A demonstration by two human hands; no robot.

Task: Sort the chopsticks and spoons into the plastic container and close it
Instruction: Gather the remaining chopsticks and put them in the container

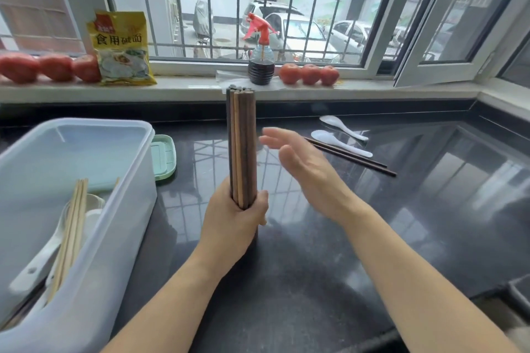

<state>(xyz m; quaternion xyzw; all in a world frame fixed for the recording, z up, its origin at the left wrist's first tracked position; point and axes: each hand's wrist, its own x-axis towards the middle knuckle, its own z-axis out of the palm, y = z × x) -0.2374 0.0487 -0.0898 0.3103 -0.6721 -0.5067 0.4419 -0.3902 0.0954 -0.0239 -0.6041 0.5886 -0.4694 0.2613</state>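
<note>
My left hand grips a bundle of several dark brown chopsticks, standing upright on the black counter. My right hand hovers just to the right of the bundle, fingers straight, holding nothing. The translucent plastic container stands at the left, open, with pale wooden chopsticks and white spoons inside. Two dark chopsticks and two white spoons lie on the counter behind my right hand.
A pale green lid lies behind the container. On the windowsill stand a spray bottle, a yellow packet and rows of tomatoes. A sink edge shows at the lower right.
</note>
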